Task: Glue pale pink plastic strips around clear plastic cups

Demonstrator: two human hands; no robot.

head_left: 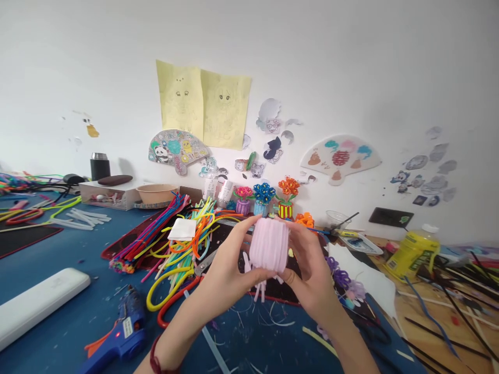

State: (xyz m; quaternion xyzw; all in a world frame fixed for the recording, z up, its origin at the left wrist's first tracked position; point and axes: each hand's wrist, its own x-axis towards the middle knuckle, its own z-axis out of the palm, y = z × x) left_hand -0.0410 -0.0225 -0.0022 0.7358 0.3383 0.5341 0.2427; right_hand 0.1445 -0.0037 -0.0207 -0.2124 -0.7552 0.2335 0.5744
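A blue mat (105,265) covered the table beneath a pale wall (312,62). At left lay a blue glue gun (123,332), then bundled pipe cleaners (156,228). The left hand (234,259) pinched one side of a pale pink ribbed cup (270,245), held above the mat; the right hand (310,259) pinched its other side. A yellow bottle (412,253) stood farther right.

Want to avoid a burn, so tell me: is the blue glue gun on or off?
On, it appears: the blue glue gun shows a small red light glowing on its body.
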